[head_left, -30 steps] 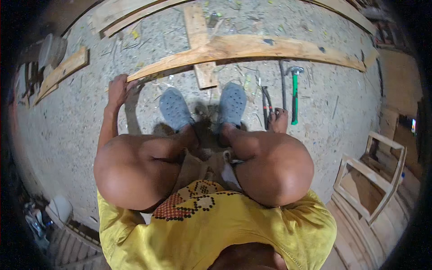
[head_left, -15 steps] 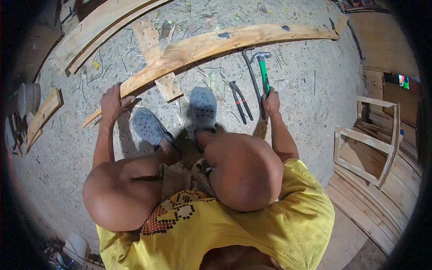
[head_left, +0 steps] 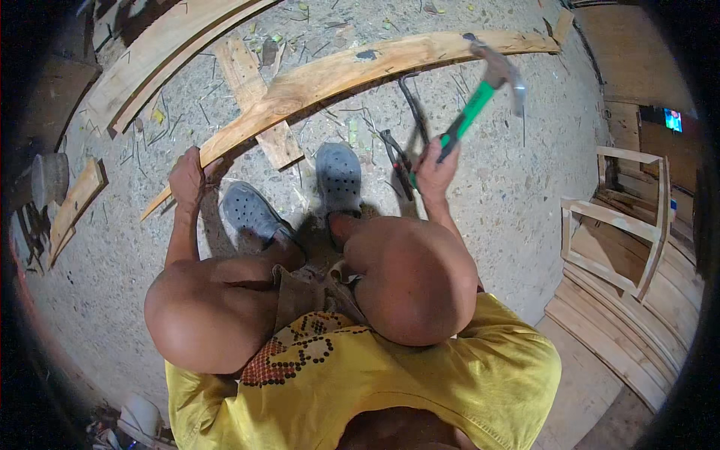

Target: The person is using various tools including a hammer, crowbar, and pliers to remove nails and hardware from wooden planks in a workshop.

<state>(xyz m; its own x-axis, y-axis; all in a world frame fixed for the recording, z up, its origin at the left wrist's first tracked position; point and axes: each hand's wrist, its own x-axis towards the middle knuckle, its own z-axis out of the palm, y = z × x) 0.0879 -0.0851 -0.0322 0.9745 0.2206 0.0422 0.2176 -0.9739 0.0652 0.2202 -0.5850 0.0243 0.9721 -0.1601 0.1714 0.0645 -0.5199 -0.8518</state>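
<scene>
Green-handled hammer (head_left: 475,107) is gripped in curled right hand (head_left: 435,174) above floor (head_left: 517,206), toward right end of long plank (head_left: 315,82), which (laid across short board (head_left: 280,147)) is clasped at left end by left hand (head_left: 187,178).

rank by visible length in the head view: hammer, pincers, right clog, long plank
1. Long plank
2. Hammer, probably nearer the camera
3. Pincers and right clog, too alike to rank

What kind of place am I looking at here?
Probably a woodworking area, perhaps a makeshift workshop: the right hand grips a green-handled hammer, the left hand holds the end of a long plank, and an open wooden frame sits off to the right.
</scene>
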